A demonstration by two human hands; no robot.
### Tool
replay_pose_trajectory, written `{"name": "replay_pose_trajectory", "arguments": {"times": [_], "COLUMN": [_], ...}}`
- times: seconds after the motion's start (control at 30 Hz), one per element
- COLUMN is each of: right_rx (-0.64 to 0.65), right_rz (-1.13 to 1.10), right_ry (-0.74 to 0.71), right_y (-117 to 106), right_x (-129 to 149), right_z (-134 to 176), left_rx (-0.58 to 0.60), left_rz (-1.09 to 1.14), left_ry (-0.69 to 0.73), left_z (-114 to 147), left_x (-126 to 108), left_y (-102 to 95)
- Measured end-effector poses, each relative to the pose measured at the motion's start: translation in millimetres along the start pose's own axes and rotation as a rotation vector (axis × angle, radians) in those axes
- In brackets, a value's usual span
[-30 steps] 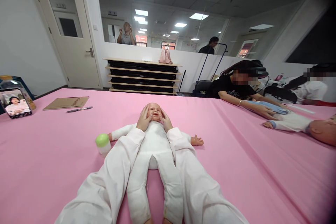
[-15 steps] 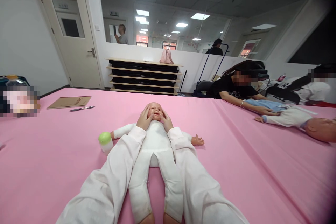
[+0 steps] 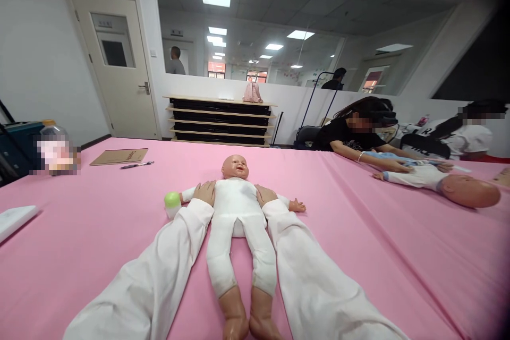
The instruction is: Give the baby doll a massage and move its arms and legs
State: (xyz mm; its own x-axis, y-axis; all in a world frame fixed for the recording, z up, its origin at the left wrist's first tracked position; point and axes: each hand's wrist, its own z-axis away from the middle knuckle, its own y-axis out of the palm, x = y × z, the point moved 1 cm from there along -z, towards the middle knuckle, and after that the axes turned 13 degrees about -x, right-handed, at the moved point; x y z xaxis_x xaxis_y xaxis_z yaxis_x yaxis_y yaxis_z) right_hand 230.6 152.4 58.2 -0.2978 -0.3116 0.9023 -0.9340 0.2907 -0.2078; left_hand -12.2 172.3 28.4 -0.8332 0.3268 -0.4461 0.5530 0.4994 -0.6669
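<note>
A baby doll (image 3: 238,202) with a white cloth body lies on its back on a pink cloth, feet toward me. Its bare plastic head is turned slightly to the right. My left hand (image 3: 205,193) rests at the doll's shoulder and upper arm on the left side, fingers extended along the torso. On the opposite shoulder lies my right hand (image 3: 265,194), its fingers also stretched out. Both hands are open, and loose white sleeves cover my arms. Beside the doll's hand at the left stands a small jar with a green lid (image 3: 172,201).
A brown notebook (image 3: 118,156) and a pen (image 3: 137,165) lie at the back left, near a blurred bottle (image 3: 56,149). A white object (image 3: 16,220) sits at the left edge. At the right, a person in black (image 3: 350,133) handles another doll (image 3: 462,189).
My hands have moved from the sides of the doll's head down to its shoulders. The doll's face is uncovered and turned rightward. The view has shifted, showing the doll's feet.
</note>
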Motion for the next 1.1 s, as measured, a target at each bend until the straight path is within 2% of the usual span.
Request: {"name": "replay_pose_trajectory", "arguments": {"times": [0.13, 0.2, 0.3, 0.43, 0.7, 0.93, 1.1], "right_rx": [0.08, 0.094, 0.111, 0.109, 0.096, 0.03, -0.106], "right_rz": [0.4, 0.531, 0.773, 1.107, 1.154, 1.226, 1.243], "right_ry": [-0.066, -0.099, -0.188, -0.285, -0.216, -0.08, -0.054], "right_y": [-15, -20, -23, -19, -22, -45, -63], "right_x": [0, -3, -9, -17, -8, -6, -8], "right_z": [18, 23, 23, 22, 26, 22, 26], "left_rx": [0.077, 0.182, 0.271, 0.281, 0.324, 0.157, 0.073], "left_rz": [-0.053, -0.211, -0.35, -0.377, -0.364, -0.381, -0.377], "left_ry": [0.052, 0.083, 0.117, 0.132, 0.117, -0.002, -0.101], "left_z": [22, 31, 38, 38, 36, 38, 39], "left_x": [-2, -2, -2, -3, -4, -2, 0], "left_y": [-19.8, -25.3, -27.7, -28.2, -36.9, -45.1, -49.3]}}
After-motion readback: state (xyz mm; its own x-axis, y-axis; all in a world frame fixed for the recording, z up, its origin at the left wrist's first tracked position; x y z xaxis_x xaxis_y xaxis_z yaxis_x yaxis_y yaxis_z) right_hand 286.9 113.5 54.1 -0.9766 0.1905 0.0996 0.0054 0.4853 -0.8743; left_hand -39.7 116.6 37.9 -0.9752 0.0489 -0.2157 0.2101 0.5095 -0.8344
